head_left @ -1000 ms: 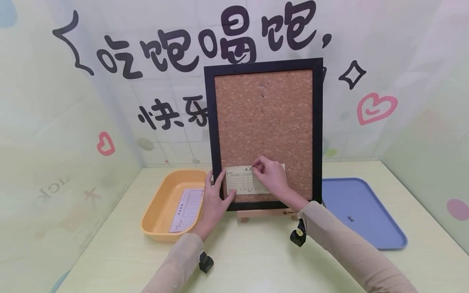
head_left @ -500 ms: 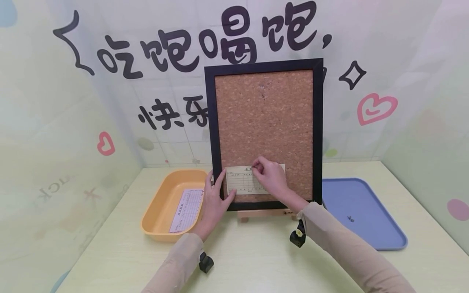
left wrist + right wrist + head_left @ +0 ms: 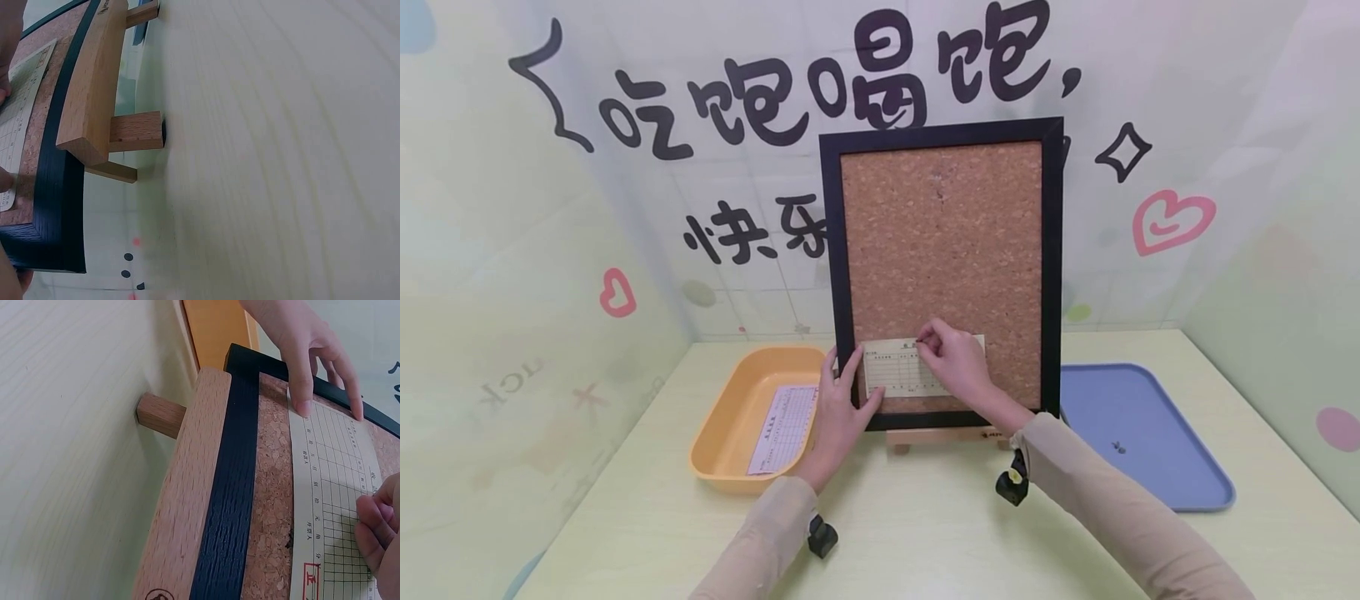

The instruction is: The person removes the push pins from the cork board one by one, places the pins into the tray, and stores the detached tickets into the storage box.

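A cork board (image 3: 943, 242) in a black frame stands upright on a wooden easel (image 3: 187, 487). Low on the cork lies a cream printed receipt slip (image 3: 887, 367). My left hand (image 3: 841, 408) grips the board's left edge, thumb and index finger pressing the slip's left corners while other fingers go behind the frame. At the slip's top edge, near its middle, my right hand (image 3: 957, 360) pinches a small dark pushpin (image 3: 918, 341), mostly hidden by the fingertips. That hand covers much of the slip's right half. In the right wrist view its curled fingers (image 3: 373, 528) touch the paper.
On the left is an orange tray (image 3: 715, 433) with a pale purple printed slip (image 3: 782, 429) in it. A blue tray (image 3: 1157, 425) at the right bears small dark pieces (image 3: 1117, 447). Behind the board rises a wall with black lettering (image 3: 745, 100).
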Available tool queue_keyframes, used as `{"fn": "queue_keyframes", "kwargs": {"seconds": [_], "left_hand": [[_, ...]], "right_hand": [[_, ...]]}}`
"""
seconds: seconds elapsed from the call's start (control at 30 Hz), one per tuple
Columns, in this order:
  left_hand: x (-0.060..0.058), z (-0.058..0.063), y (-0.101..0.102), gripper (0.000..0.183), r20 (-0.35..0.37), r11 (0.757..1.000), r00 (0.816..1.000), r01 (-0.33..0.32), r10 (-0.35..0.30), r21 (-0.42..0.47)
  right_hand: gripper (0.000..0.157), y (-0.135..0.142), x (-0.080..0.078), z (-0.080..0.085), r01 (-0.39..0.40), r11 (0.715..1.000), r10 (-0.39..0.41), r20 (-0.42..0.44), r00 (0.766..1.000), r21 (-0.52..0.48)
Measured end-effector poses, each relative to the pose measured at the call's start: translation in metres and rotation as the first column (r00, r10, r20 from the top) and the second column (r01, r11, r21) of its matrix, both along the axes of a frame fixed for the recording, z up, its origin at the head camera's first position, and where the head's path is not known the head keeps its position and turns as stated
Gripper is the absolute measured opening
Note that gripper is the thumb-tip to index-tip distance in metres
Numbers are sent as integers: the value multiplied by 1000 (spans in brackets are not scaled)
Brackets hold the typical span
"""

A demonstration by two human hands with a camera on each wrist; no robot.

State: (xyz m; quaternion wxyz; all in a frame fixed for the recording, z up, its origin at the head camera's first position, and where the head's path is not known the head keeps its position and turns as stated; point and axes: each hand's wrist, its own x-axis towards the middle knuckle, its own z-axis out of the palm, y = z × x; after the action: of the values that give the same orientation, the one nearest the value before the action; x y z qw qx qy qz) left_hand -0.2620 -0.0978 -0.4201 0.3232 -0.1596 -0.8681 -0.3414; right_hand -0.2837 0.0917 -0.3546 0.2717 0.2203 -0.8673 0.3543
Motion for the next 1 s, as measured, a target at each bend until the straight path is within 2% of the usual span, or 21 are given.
{"fn": "queue_keyframes", "kwargs": {"seconds": [0.27, 0.6, 1.0], "left_hand": [[0, 1, 0, 67, 14, 1000, 1000, -7, 7, 4], [-1, -1, 0, 67, -18, 1000, 1000, -8, 8, -7], [1, 0, 1, 66, 1, 1000, 1000, 0, 0, 8]], "right_hand": [[4, 0, 1, 0, 22, 1000, -22, -2, 1000, 7], [5, -2, 0, -1, 34, 999, -34, -36, 999, -3], [3, 0, -1, 2, 5, 999, -5, 11, 1000, 35]]}}
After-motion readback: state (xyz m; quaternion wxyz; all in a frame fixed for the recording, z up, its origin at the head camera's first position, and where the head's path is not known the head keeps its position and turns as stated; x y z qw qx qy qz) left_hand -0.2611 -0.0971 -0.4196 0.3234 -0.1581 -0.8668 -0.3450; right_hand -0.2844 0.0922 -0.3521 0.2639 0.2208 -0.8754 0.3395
